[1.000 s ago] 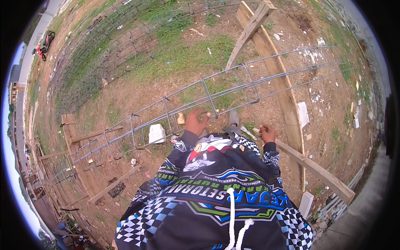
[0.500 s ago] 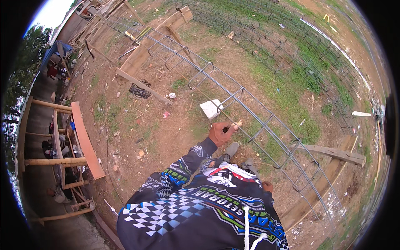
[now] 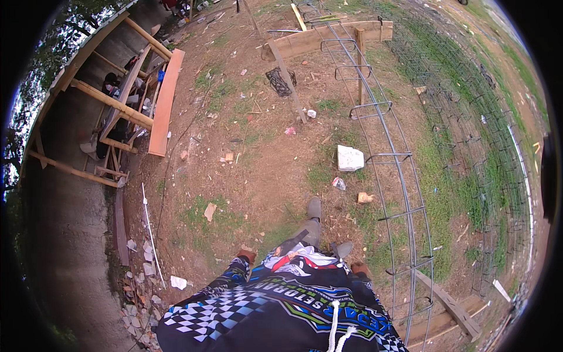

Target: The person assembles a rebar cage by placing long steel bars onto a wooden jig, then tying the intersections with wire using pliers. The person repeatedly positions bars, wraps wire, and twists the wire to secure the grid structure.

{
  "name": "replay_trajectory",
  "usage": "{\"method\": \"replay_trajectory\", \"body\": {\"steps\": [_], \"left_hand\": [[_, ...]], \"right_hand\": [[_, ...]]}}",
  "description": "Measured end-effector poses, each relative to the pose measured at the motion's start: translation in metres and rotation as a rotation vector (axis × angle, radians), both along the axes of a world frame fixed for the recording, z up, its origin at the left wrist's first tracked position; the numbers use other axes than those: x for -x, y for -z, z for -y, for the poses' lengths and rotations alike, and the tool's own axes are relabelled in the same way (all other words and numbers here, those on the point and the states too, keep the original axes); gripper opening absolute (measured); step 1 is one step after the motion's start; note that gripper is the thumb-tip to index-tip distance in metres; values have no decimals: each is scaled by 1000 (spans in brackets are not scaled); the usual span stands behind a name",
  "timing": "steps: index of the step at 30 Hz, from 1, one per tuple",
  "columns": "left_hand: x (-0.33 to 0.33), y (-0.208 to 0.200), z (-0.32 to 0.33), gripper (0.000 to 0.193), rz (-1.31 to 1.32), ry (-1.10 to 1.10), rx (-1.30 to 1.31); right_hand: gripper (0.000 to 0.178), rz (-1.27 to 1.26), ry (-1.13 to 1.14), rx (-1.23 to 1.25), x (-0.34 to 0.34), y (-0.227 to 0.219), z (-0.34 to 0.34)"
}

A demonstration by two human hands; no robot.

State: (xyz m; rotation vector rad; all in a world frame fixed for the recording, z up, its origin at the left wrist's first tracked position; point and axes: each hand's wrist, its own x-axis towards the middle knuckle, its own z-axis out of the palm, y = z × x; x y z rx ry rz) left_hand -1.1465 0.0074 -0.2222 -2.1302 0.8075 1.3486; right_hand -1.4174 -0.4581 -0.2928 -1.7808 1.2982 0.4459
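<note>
My left hand (image 3: 247, 256) hangs low beside my body at the left, over bare soil. Its fingers are too small and dark to make out. At my other side is my right hand (image 3: 360, 270), partly hidden by the sleeve, with its fingers unclear too. It is the nearer of the two to the long rebar cage (image 3: 400, 183), but apart from it. Square steel stirrups are spaced along the cage's bars. A wooden trestle (image 3: 305, 44) bears its far end, and a timber support (image 3: 448, 308) stands at the near end.
More rebar cages (image 3: 469, 146) lie on grass at the right. A white block (image 3: 350, 158), a wood chunk (image 3: 365, 198) and a wire coil (image 3: 280, 81) lie on the ground. At the left stands a timber-framed shelter (image 3: 111, 105); broken rubble (image 3: 138, 293) lines its edge.
My left hand has come down from beside the rebar cage to my left side. The view has turned, so the cage now runs more nearly straight ahead on my right. My feet have shifted.
</note>
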Motion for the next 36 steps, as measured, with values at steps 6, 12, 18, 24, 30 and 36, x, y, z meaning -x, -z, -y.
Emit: {"method": "replay_trajectory", "body": {"steps": [6,12,18,24,30,36], "left_hand": [[92,29,-24,31,2,-820,249],[12,68,-27,29,230,-789,760],[-142,17,-10,19,154,-1990,825],[-247,-5,-75,21,399,-1769,836],[-307,10,-72,24,464,-1710,890],[-331,41,-25,26,287,-1639,872]], "right_hand": [[29,-80,-265,1,-42,32,22],[27,-200,-304,-147,-184,42,38],[32,-41,-329,-42,-394,38,33],[39,346,-473,114,-588,-97,-54],[38,344,-438,84,-643,-108,-56],[41,288,-258,240,-741,-106,6]]}}
